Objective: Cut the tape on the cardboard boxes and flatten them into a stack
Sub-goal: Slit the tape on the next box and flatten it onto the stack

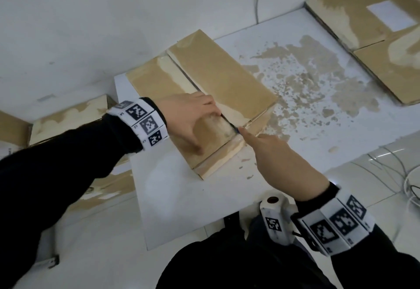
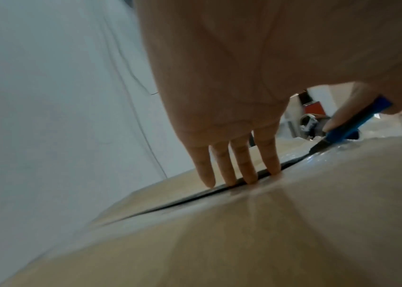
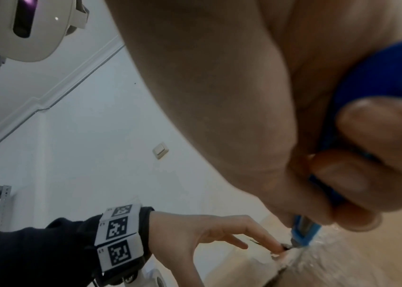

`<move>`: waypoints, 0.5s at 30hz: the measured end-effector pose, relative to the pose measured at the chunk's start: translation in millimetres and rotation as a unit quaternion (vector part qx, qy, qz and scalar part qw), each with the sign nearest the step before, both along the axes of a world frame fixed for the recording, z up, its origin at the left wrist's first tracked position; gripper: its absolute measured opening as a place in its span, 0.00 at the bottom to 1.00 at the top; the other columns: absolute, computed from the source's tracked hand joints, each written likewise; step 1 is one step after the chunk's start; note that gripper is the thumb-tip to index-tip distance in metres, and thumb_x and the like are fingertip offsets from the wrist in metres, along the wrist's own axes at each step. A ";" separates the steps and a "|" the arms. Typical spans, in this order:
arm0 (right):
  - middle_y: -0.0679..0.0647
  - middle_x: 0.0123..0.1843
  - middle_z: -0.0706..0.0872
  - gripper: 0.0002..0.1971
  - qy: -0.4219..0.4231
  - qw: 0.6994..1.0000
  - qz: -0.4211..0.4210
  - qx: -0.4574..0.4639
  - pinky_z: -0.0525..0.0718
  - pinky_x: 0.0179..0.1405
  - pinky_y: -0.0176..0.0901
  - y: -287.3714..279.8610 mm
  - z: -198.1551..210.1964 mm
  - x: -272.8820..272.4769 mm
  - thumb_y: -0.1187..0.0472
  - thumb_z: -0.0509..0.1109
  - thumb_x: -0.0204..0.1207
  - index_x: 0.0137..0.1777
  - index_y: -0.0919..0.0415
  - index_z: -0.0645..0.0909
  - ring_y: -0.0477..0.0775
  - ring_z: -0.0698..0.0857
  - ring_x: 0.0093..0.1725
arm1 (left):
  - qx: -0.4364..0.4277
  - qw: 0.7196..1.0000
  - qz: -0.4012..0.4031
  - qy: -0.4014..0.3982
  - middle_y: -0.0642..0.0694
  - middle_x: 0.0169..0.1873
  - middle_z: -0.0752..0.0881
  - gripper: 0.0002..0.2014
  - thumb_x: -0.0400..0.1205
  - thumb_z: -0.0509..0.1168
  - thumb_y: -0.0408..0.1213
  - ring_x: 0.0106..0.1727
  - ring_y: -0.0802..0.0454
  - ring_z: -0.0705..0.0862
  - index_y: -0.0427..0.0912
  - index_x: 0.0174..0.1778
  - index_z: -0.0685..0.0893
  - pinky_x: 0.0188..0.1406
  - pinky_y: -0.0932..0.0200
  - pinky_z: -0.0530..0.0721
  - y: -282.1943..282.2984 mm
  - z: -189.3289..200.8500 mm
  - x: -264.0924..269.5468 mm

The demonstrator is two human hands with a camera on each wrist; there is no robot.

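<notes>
Cutting the seam of a taped box on a white bench

The white bench carries a cardboard box at its far left edge, with bare room to the right. The left hand presses flat beside the seam; the right hand grips a blue cutter, its blade in the slit.

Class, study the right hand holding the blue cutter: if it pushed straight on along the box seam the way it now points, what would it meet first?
Most likely the left hand: its fingertips press at the seam just ahead of the blue cutter that the right hand grips on the cardboard box. The gap looks small, though depth is unclear.
</notes>
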State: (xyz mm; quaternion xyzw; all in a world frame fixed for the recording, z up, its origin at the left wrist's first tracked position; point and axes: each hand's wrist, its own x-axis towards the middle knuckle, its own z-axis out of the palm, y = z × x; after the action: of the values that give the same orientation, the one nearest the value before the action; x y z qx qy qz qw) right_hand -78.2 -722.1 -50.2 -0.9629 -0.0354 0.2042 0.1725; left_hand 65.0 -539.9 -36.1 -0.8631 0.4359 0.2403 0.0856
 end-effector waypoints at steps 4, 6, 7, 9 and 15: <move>0.51 0.41 0.68 0.38 0.020 0.999 0.009 0.025 0.70 0.37 0.40 -4.3 1.0 5.2 0.74 0.55 0.79 0.84 0.51 0.45 0.50 0.68 0.36 | 0.055 0.998 -0.032 -0.012 0.55 0.66 0.67 0.50 0.59 0.75 0.68 0.66 0.54 0.67 0.53 0.74 0.64 0.64 0.50 0.76 -9.4 1.2 2.8; 0.54 0.44 0.70 0.37 0.018 1.000 0.011 0.019 0.72 0.38 0.43 -2.4 2.0 6.6 0.75 0.53 0.79 0.84 0.52 0.45 0.54 0.70 0.39 | 0.072 0.996 -0.040 -0.020 0.54 0.66 0.67 0.50 0.59 0.75 0.68 0.65 0.53 0.68 0.53 0.75 0.64 0.63 0.50 0.76 -12.6 1.9 1.0; 0.55 0.45 0.70 0.37 0.014 1.000 0.011 0.011 0.71 0.36 0.43 0.1 1.8 7.3 0.76 0.52 0.79 0.84 0.52 0.45 0.55 0.71 0.40 | 0.081 0.996 -0.043 -0.024 0.53 0.67 0.67 0.51 0.59 0.74 0.68 0.66 0.53 0.68 0.53 0.76 0.64 0.63 0.50 0.76 -12.2 2.4 1.0; 0.56 0.45 0.69 0.37 0.007 1.000 0.012 -0.001 0.69 0.32 0.42 4.1 1.6 8.4 0.77 0.52 0.79 0.84 0.53 0.44 0.54 0.70 0.37 | 0.095 0.994 -0.043 -0.032 0.52 0.69 0.64 0.51 0.61 0.72 0.69 0.68 0.52 0.66 0.54 0.78 0.62 0.64 0.49 0.77 -10.1 2.5 -0.1; 0.56 0.43 0.74 0.37 0.013 0.999 0.029 0.017 0.73 0.34 0.43 -15.2 3.1 4.5 0.76 0.52 0.79 0.84 0.51 0.46 0.50 0.70 0.33 | 0.094 0.994 -0.025 -0.054 0.50 0.61 0.67 0.49 0.54 0.78 0.66 0.60 0.52 0.68 0.50 0.68 0.70 0.53 0.50 0.80 -21.9 9.2 -6.4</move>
State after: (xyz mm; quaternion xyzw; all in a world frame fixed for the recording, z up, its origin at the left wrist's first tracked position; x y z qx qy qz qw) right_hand -73.7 -737.4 -47.2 -0.9556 -0.0646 0.2214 0.1835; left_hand 58.6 -561.7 -26.9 -0.8516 0.4280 0.2311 0.1955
